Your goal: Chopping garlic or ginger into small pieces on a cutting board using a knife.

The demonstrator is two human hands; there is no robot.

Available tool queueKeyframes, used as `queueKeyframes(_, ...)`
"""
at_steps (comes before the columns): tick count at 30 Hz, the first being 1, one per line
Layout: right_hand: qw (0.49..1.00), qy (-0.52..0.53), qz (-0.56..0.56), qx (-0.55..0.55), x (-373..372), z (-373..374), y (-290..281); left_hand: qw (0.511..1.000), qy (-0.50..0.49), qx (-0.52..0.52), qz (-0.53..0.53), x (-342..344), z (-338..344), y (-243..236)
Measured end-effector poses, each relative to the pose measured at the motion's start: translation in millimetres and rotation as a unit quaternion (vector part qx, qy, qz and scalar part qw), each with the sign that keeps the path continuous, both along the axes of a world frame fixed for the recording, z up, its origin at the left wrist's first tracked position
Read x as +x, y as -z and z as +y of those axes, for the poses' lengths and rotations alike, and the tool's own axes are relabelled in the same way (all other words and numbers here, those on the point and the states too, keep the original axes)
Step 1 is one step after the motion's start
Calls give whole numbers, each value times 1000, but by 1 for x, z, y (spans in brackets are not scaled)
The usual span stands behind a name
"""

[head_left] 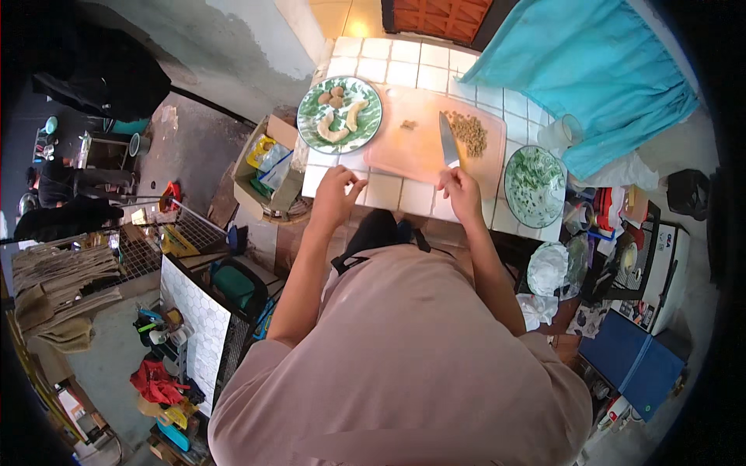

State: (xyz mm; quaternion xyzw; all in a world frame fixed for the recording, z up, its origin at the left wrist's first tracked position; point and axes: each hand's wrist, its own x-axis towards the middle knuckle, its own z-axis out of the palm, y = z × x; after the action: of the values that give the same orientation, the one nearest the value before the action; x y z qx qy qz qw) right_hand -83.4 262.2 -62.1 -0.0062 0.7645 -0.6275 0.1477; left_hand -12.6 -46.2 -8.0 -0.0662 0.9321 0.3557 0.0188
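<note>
The right hand [461, 193] pinches a knife [448, 141] in its fingers beside chopped pieces [469, 135]. The left hand [337, 196] hovers near a mottled plate [363, 135], fingers curled, slightly apart.

Smooth metal knife [448, 140]; plastic-looking board [416, 147]; glossy tiles [402, 74].

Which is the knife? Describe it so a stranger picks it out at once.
Find the white-tiled table, then the pink cutting board. Toward the board's right side is the knife, just left of the bigger heap of chopped brown pieces; it alone is long, grey and pointed.
</note>
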Motion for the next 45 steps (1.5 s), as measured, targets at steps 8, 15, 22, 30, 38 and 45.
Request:
queueKeyframes(8,963,1,169,211,-2,-2,-20,963,211,-44,159,-153,32,20)
queueKeyframes(15,884,103,221,400,3,-9,-17,945,283,-136,90,-203,42,55)
queueKeyframes(22,929,127,110,331,14,-13,0,937,283,-85,187,-210,33,40)
queueKeyframes(30,947,134,73,284,20,-48,-17,961,241,130,40,-182,32,28)
queueKeyframes(38,911,109,56,394,-14,-45,0,907,383,50,170,-167,63,61)
queueKeyframes(45,924,167,128,320,5,-25,-2,922,331,-3,199,-209,93,79)
